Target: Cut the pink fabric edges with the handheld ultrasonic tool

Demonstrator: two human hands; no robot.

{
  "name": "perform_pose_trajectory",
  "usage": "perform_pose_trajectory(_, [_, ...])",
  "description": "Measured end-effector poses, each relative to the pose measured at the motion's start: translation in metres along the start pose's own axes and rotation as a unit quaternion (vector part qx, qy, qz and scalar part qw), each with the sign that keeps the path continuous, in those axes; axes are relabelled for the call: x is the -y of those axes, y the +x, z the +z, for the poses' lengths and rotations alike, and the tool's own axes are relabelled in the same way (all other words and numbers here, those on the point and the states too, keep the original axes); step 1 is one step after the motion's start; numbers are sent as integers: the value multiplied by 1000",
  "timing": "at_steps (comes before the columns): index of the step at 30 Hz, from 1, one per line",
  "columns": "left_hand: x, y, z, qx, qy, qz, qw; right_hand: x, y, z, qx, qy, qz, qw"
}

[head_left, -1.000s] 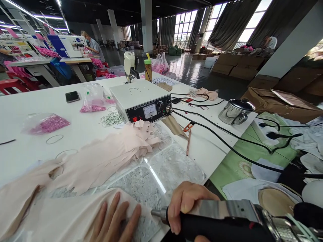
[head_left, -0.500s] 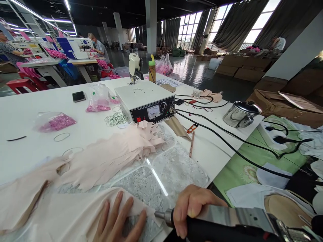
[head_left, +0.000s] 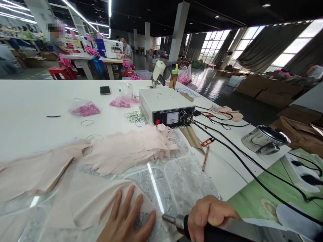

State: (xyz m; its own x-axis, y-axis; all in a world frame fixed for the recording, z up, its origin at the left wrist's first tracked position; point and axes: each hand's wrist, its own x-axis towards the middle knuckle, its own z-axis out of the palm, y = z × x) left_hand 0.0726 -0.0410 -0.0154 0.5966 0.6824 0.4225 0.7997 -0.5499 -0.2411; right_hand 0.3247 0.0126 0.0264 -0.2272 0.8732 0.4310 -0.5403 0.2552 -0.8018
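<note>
With fingers spread, my left hand [head_left: 128,215] lies flat on a thin pale pink fabric piece [head_left: 83,198], pressing it to the clear-covered grey mat [head_left: 181,178]. My right hand [head_left: 212,215] is wrapped round a handheld ultrasonic welding gun [head_left: 227,232] with a black grip and a metal body. Its narrow metal tip [head_left: 169,219] points left and meets the fabric's right end, close to my left thumb. Beyond both hands lies a layered stack of pale pink fabric pieces [head_left: 128,148] with ruffled right ends.
A white control box [head_left: 166,104] with a dial stands behind the stack, and black cables [head_left: 227,148] run right from it. An orange cutter [head_left: 207,142], a steel mug [head_left: 264,139], a phone [head_left: 105,90] and bags of pink pieces [head_left: 85,108] rest on the white table.
The view has turned left, so the scene sits further right. My left hand stays flat on the fabric, and the gun's tip stays at the fabric's end.
</note>
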Motion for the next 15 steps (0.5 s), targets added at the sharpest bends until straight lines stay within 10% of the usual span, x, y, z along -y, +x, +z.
perform_pose_trajectory(4, [-13,5,5,-50,-63,-65,995,-12,14,-4,48,10,-91,995])
perform_pose_trajectory(15, [-11,21,-9,-89,-51,-66,993,1,25,44,-83,-46,-16,995])
